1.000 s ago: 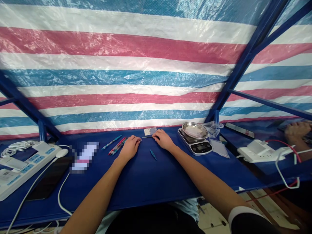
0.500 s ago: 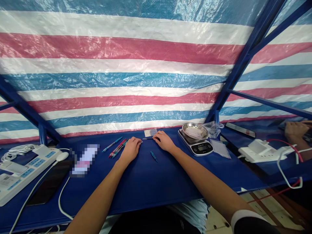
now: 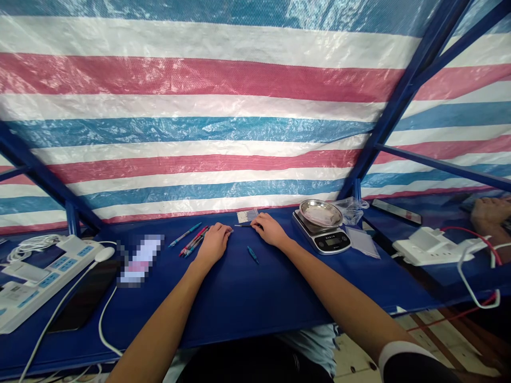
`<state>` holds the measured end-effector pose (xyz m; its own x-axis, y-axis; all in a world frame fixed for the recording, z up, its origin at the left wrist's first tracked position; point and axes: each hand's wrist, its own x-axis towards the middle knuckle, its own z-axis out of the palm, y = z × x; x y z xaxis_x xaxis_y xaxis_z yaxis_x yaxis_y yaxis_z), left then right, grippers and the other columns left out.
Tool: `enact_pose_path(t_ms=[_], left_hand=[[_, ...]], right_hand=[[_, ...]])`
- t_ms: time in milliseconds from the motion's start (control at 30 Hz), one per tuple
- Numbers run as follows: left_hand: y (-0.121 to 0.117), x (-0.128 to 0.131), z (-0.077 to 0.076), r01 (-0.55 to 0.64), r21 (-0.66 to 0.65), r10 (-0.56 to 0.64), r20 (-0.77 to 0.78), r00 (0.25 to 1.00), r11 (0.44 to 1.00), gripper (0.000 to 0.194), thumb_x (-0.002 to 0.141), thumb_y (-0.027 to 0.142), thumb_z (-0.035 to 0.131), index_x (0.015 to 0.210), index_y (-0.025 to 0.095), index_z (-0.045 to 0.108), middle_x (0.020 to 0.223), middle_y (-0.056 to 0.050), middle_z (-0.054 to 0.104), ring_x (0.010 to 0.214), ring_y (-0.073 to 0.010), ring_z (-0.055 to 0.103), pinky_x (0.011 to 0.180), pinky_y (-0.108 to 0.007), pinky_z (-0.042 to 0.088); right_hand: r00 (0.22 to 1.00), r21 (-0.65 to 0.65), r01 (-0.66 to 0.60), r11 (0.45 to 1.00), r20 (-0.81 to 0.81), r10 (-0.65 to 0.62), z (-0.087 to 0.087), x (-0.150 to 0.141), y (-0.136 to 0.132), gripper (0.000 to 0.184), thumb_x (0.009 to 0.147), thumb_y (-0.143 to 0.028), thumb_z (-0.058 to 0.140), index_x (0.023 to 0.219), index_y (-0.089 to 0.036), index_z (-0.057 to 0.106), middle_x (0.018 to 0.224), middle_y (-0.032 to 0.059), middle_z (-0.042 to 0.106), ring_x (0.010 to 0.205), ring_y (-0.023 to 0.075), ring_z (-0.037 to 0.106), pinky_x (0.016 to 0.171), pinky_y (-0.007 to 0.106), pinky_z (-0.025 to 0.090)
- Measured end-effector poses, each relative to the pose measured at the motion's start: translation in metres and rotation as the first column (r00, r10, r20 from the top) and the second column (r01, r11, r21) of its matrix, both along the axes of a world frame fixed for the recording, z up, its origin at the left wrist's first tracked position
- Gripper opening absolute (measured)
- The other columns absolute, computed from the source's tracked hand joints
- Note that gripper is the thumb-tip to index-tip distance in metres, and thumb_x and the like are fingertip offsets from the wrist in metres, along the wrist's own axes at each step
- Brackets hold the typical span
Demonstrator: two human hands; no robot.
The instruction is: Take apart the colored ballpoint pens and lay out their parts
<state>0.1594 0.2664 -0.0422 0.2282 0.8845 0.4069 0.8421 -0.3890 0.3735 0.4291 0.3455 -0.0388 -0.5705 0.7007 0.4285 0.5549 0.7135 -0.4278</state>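
Note:
On the blue table, my left hand [image 3: 215, 242] rests with its fingers curled. A small clear piece [image 3: 230, 232] shows at its fingertips, too small to make out. Across a short gap, my right hand [image 3: 270, 229] pinches a slim dark stick with a pale thin tip [image 3: 242, 225], pointing left. Behind it lies a small clear bag [image 3: 243, 216] with pale bits in it. Nearer to me lies a short blue pen part [image 3: 253, 255]. Left of my left hand are several pens, red and teal [image 3: 194, 242], and a blue pen [image 3: 184, 235] apart from them.
To the right stands a digital scale [image 3: 332, 242] bearing a metal dish [image 3: 320, 213]; clear bags [image 3: 362, 242] lie beside it. Power strips [image 3: 51, 279] with cables, a dark phone [image 3: 85, 298] and a blurred-out screen [image 3: 141, 260] are leftward. Another person's hand [image 3: 489, 213] shows far right.
The view has shifted slightly. Both hands stay in nearly the same place, with the same things at their fingers.

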Motion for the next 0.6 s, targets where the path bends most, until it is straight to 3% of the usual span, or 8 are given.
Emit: enact_pose_path(t_ms=[233,600], left_hand=[[0.0032,-0.0003,-0.0008,-0.007,-0.001,0.007,0.015,1.0,1.0,0.025,0.106,0.022,0.052,0.12,0.024,0.073,0.114,-0.01,0.069,0.105,-0.0272,0.065,0.1,-0.044,0.051],[0.0058,-0.0022,-0.0026,-0.004,-0.01,0.004,0.041,0.999,1.0,0.026,0.104,0.024,0.054,0.12,0.024,0.075,0.113,-0.01,0.069,0.107,-0.0278,0.065,0.102,-0.045,0.053]], right_hand=[[0.995,-0.012,-0.095,0.995,-0.013,0.095,0.0054,0.0027,-0.0053,0.016,0.102,-0.013,0.062,0.103,-0.022,0.075,0.105,0.0072,0.07,0.103,0.0235,0.062,0.095,0.038,0.05],[0.995,-0.026,-0.104,0.994,-0.007,0.103,0.0061,0.0046,-0.0064,0.017,0.101,-0.013,0.062,0.102,-0.023,0.075,0.106,0.0074,0.071,0.102,0.0237,0.063,0.094,0.038,0.05]])
